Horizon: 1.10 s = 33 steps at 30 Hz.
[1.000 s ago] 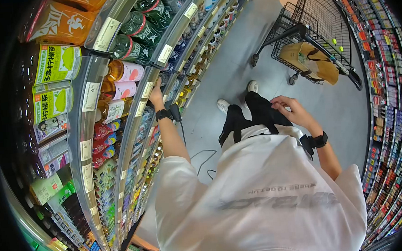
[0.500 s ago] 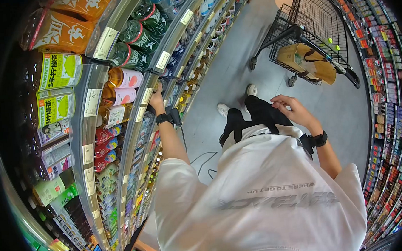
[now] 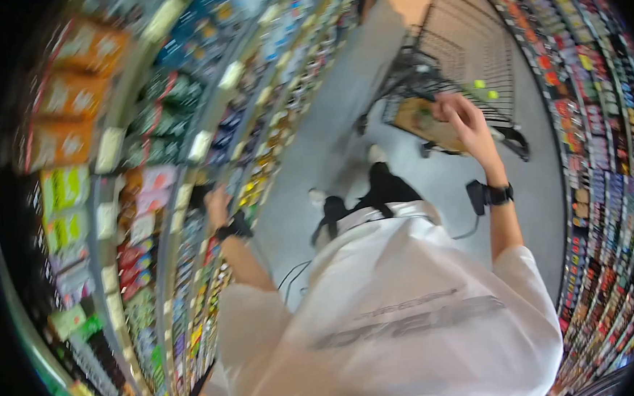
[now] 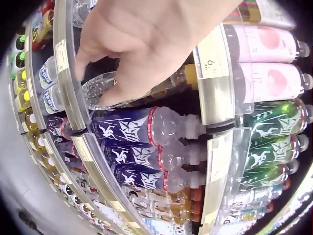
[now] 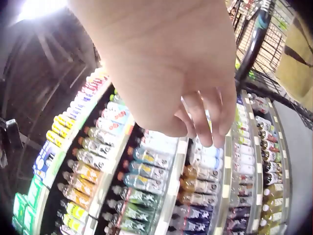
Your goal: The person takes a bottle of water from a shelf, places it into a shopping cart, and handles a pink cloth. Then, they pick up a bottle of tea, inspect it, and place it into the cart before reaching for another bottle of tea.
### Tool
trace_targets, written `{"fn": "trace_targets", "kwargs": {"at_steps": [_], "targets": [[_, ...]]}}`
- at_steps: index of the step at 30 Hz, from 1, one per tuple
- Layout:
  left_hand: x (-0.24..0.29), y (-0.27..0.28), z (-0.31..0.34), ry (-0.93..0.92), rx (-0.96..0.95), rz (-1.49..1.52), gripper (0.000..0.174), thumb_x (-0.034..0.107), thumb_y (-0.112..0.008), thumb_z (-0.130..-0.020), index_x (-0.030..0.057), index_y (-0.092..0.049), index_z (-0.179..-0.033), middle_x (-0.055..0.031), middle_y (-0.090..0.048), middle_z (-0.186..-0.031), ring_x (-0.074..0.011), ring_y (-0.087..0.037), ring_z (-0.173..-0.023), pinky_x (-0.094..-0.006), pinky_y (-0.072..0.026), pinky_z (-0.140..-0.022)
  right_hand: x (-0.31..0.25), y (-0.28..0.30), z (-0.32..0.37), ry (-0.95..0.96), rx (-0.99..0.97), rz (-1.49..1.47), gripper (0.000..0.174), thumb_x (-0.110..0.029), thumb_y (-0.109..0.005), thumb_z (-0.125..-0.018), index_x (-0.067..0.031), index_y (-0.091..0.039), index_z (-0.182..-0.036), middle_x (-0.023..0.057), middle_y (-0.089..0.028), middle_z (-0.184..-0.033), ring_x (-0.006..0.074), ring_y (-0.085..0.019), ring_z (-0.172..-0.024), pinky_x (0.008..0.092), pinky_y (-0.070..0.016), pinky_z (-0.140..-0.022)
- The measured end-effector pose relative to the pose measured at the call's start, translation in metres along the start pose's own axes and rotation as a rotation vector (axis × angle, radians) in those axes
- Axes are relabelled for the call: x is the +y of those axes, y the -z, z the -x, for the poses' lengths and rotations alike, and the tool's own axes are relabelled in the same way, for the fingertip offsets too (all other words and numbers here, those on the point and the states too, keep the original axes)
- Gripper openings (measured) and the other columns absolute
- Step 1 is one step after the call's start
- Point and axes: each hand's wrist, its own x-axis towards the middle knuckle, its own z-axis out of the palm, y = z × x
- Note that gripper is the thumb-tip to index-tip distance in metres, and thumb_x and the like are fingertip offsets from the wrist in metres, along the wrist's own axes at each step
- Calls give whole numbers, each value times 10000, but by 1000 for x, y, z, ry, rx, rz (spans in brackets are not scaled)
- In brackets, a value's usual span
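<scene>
My left hand [image 4: 142, 44] reaches into a drinks shelf in the left wrist view. Its thumb and fingers hold the clear, textured end of a bottle [image 4: 99, 85] lying in the row; a dark label and yellowish cap show past the hand. Beside it are purple-labelled bottles [image 4: 132, 128] and, across a shelf edge, pink peach-labelled bottles [image 4: 266, 44]. In the head view, my right hand [image 3: 463, 120] is raised over the aisle, overlapping the shopping cart [image 3: 467, 40]. Its fingers curl loosely around nothing, as the right wrist view also shows.
A brown paper bag [image 3: 421, 122] sits low in the cart. Stocked drinks shelves line the left side, with price-tagged edges [image 4: 215, 81] near the left hand. Packed shelves [image 3: 599, 181] stand along the right. Grey floor [image 3: 320, 125] runs between, and a cable [image 3: 293, 276] hangs near the body.
The right hand has risen from near the thigh, out toward the cart. The head view has shifted and blurred; the left hand stays at the shelf.
</scene>
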Motion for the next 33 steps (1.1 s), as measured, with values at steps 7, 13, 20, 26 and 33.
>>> {"fn": "trace_targets", "kwargs": {"at_steps": [7,13,20,26,33], "targets": [[47,-83,66,158,-99,-134,325,197,-695,-939,-66,-654,-1125,-158,-708,-1085,-240,-712,-994,-305,-594,-846,66,226,-107,2,345,222,255,-178,-554,-1008,34,-641,-1120,75,-700,-890,134,-665,-827,267,-522,-747],[69,-159,116,61,-119,-158,211,157,-694,-937,-25,-688,-1043,-98,-719,-997,-156,-701,-878,-237,-573,-762,224,284,-152,-386,-109,732,433,-344,-733,-862,-20,-656,-1139,135,-707,-915,221,-675,-829,332,-537,-783],[106,-227,152,-59,-121,-228,255,205,-684,-967,-31,-681,-1063,-95,-716,-997,-150,-694,-922,-233,-551,-788,247,252,-152,-217,-187,932,403,-217,-833,-721,-54,-684,-1059,184,-710,-1004,364,-665,-991,430,-536,-864],[134,-273,170,-185,-187,-185,226,177,-655,-983,-44,-678,-1027,-89,-713,-985,-150,-683,-918,-251,-530,-839,233,261,-149,-104,68,841,305,-185,-747,-770,-13,-707,-1018,206,-673,-915,378,-666,-886,438,-546,-795],[167,-304,194,-329,-361,-256,181,141,-632,-992,-30,-667,-1041,-85,-717,-986,-138,-678,-957,-266,-518,-867,84,206,-115,79,383,787,301,-166,-744,-782,-25,-689,-1041,148,-601,-925,299,-651,-798,386,-537,-730]]}}
